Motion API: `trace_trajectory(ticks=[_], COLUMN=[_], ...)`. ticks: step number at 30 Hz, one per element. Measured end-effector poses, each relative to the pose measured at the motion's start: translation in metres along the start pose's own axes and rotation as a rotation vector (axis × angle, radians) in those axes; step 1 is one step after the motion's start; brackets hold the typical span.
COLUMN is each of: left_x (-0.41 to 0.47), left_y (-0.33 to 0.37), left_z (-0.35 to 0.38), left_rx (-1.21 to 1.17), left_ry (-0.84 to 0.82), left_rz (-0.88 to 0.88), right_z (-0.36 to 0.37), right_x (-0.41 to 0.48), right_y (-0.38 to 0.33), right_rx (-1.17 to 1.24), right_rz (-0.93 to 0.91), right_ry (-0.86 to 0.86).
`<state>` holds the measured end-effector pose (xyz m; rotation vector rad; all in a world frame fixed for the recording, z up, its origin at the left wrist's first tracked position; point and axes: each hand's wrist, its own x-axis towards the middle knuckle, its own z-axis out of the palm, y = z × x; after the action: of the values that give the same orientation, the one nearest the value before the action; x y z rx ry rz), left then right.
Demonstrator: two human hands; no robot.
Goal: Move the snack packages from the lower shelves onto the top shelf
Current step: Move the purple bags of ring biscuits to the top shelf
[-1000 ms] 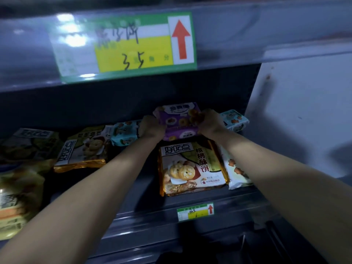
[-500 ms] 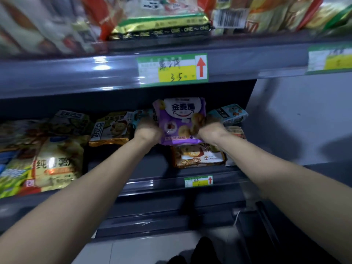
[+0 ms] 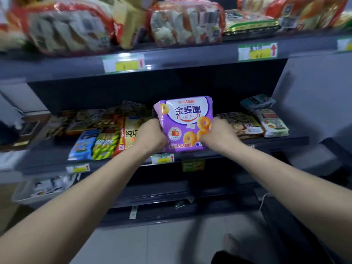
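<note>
Hands grip one purple snack pack [image 3: 183,122] upright before the lower shelf [image 3: 276,141]: left hand [image 3: 150,135] and right hand [image 3: 219,134] fingers curled round its sides.

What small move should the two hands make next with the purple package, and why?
Probably lift it straight up toward the top shelf. The left hand and the right hand grip the purple package by its sides, upright, at the front of the lower shelf, so it seems free to rise. The top shelf looks crowded, so choose a gap.
</note>
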<state>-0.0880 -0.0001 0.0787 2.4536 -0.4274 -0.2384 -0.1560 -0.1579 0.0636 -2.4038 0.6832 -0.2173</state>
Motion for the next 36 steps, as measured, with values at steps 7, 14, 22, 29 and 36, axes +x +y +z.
trace_trajectory(ticks=[7,14,22,29,36], left_x=[-0.057,-0.096,-0.089,-0.050,0.003], left_y=[-0.040,-0.054,-0.055,-0.070,-0.100], left_z=[-0.077,-0.171,-0.267,-0.328,-0.386], left_rx=[0.132,0.125,0.050,0.054,-0.024], left_ry=[0.140,0.374,0.633,0.819,0.921], left_rz=[0.086,0.088,0.037,0.021,0.110], right_z=[0.000,-0.024,-0.034,-0.023,-0.004], right_x=[-0.070,-0.093,-0.066,-0.028,0.001], right_y=[-0.082,-0.171,-0.265,-0.338,-0.405], right_rx=[-0.081,-0.035,0.140,0.198,0.188], right_rz=[-0.232,-0.489,-0.741,-0.812,-0.828], right_ry=[0.094,0.167,0.212,0.237,0.280])
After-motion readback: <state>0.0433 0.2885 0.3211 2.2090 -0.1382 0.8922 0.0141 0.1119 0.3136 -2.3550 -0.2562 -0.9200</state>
